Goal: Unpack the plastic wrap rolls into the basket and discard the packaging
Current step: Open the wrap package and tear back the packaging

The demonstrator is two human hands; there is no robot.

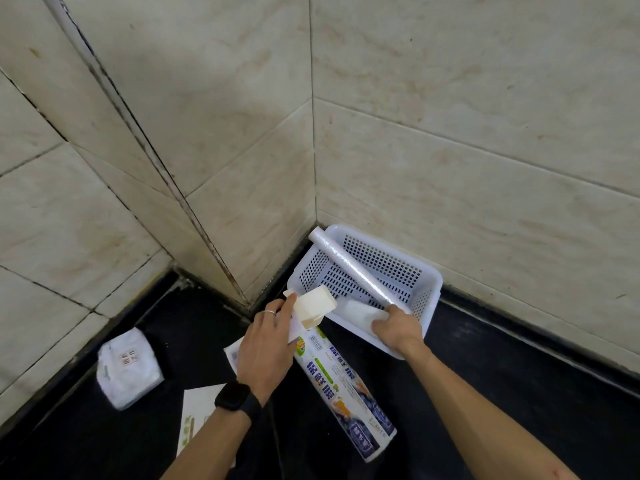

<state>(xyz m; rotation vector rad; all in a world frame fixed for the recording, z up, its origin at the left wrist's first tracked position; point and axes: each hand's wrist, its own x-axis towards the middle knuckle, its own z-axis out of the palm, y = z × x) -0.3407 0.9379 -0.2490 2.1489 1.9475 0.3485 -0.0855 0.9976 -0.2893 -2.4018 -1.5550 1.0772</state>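
White pack [128, 368] (blurred) and paper [197, 410] lie beside box [343, 386]; roll [353, 268] crosses basket [384, 263].

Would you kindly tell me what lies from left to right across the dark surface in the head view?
White packet → paper leaflet → left hand → printed box it holds → right hand, gripping the roll.

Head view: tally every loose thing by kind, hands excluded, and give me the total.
Plastic wrap roll: 1
Printed box: 1
White basket: 1
White wrapped packet: 1
Paper sheets on the counter: 2
White piece inside the basket: 1
Total: 7
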